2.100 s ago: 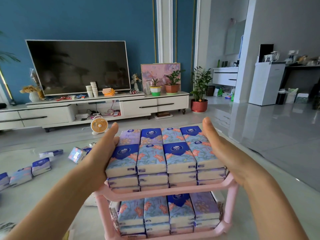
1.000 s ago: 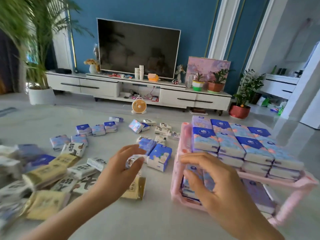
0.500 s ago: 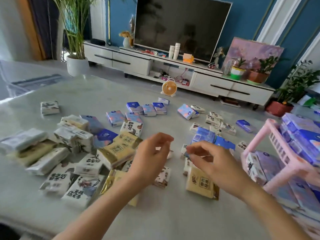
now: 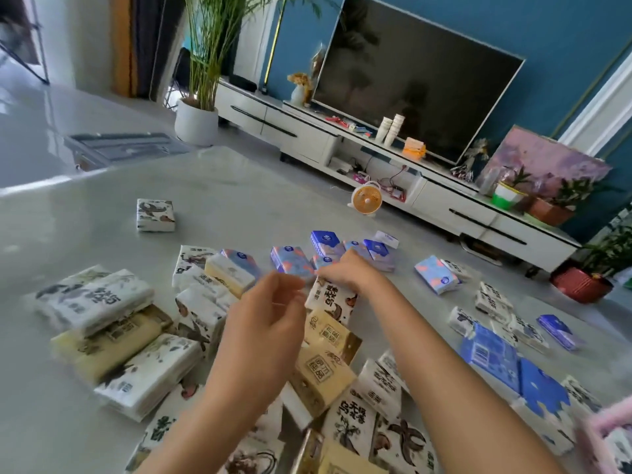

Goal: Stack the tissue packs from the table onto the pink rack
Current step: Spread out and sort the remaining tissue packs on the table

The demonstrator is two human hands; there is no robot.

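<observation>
Currently the white bird-print pack [image 4: 329, 298] at the centre of the worktop [image 4: 102, 220] serves as the reference. Loose tissue packs [image 4: 323, 374] lie on all sides of it: yellow and white ones on its near side and to its left, blue floral ones just beyond it and to its right. They lie flat, tilted or overlapping in no order, which suggests a supply heap awaiting pickup, not a finished stack. The right hand [image 4: 354, 273] lies over the far edge of the reference pack, its fingers [image 4: 333, 270] bent down onto a blue floral pack [image 4: 321, 261] just beyond that edge; the likely purpose is to pick this one next. Whether the fingers are grasping it or only touching it cannot be told, since the hand covers most of the pack. The left hand [image 4: 270, 323] hovers just to the left of the reference pack, fingers [image 4: 290, 285] loosely curled and released, with nothing in them; it appears placed to take a neighbouring pack. The pink rack [image 4: 612, 422] stands well to the right of the reference pack and nearer the camera; only a blurred corner shows at the frame edge, so its fill level cannot be read. Motion blur softens both hands and the print on the nearer packs.
</observation>
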